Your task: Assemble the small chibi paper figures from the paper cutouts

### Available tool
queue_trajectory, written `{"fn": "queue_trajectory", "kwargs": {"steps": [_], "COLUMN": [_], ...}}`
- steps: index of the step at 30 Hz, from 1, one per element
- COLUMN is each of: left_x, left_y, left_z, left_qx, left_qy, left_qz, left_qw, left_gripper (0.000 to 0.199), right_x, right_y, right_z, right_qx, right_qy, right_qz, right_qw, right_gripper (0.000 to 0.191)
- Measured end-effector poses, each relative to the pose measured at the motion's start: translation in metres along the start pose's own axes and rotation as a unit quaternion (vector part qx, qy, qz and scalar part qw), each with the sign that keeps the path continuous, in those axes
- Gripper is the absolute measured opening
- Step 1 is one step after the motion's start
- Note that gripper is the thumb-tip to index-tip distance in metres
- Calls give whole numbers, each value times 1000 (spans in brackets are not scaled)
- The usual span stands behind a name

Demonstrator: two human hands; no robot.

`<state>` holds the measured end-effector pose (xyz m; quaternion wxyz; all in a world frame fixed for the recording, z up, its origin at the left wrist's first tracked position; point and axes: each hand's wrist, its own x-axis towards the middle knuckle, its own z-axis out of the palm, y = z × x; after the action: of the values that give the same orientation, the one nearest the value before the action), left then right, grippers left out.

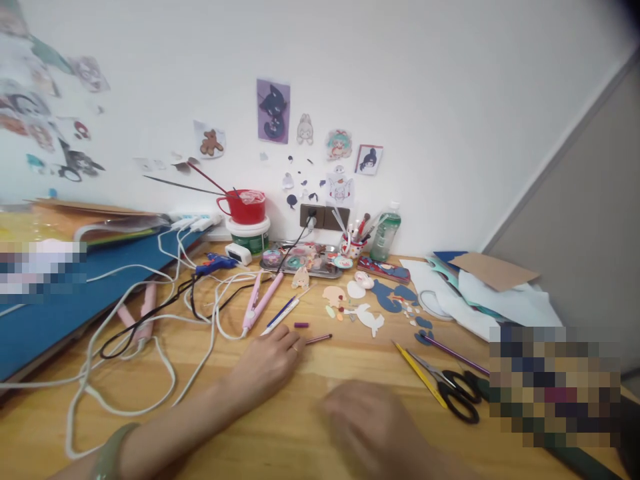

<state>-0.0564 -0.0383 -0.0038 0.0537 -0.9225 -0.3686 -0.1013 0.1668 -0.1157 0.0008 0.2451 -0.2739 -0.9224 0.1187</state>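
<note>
My left hand (275,358) rests low over the wooden table with its fingers curled. A slim dark purple pen (319,339) sticks out from its fingertips to the right, and the grip itself is partly hidden. Just beyond lies a short purple pen cap (301,325), apart from the pen. My right hand (367,413) is above the table at the lower middle, smeared by motion, so its fingers cannot be read. A blue pen (281,311) and a white pen (280,316) lie behind my left hand. Paper cut-outs (367,319) are spread beyond my right hand.
Black-handled scissors (457,393) and a yellow craft knife (420,375) lie at right. Tangled white cables (85,373), pink hair straighteners (263,300) and a blue glue gun (217,263) take up the left. A metal tray (330,272) and green bottle (386,233) stand behind.
</note>
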Motion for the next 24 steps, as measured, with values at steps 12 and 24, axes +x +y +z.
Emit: {"fn": "queue_trajectory", "kwargs": {"steps": [12,24], "left_x": [-2,13], "left_y": [-5,0], "left_z": [-5,10], "left_qx": [62,45], "left_qy": [-72,-32], "left_qz": [-60,21], "left_qw": [994,998], "left_gripper": [38,22], "right_x": [62,105], "right_y": [126,169], "right_z": [-32,-19], "right_qx": [-147,-139], "right_qy": [40,-28], "right_qz": [225,220], "right_qw": [962,965], "right_gripper": [23,28]}}
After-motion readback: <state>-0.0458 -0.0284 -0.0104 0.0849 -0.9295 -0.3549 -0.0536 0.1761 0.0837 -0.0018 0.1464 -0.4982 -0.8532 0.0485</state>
